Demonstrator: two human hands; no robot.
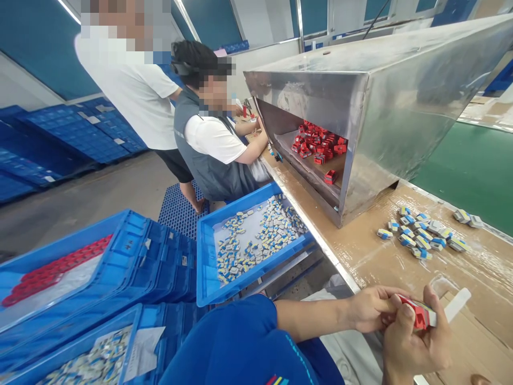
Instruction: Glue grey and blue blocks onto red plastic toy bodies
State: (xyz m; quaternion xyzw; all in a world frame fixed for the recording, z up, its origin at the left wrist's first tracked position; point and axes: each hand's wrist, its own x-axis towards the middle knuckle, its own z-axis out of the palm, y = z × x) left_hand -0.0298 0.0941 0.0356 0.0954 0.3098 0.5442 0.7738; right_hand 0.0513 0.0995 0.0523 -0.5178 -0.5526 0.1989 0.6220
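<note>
Both my hands are closed on a small red plastic housing (pixel 420 316) with a grey-white insert, held above the front of the workbench. My left hand (pixel 371 310) pinches its near end between thumb and fingers. Wrapped around the other end is my right hand (pixel 417 345), its thumb pressing on the part. A flat white strip (pixel 458 305) shows just beyond the right fingers; whether the hand touches it I cannot tell. On the bench ahead lies a loose pile of small grey, blue and yellow parts (pixel 420 232).
A metal hood (pixel 372 107) stands on the bench (pixel 368 262), with red housings (pixel 316 141) inside. Left of the bench sits a blue tray (pixel 206 267) of grey-blue parts. Stacked blue crates (pixel 136 256) fill the lower left. One co-worker (pixel 212 139) sits at the bench; another person (pixel 132 91) stands behind.
</note>
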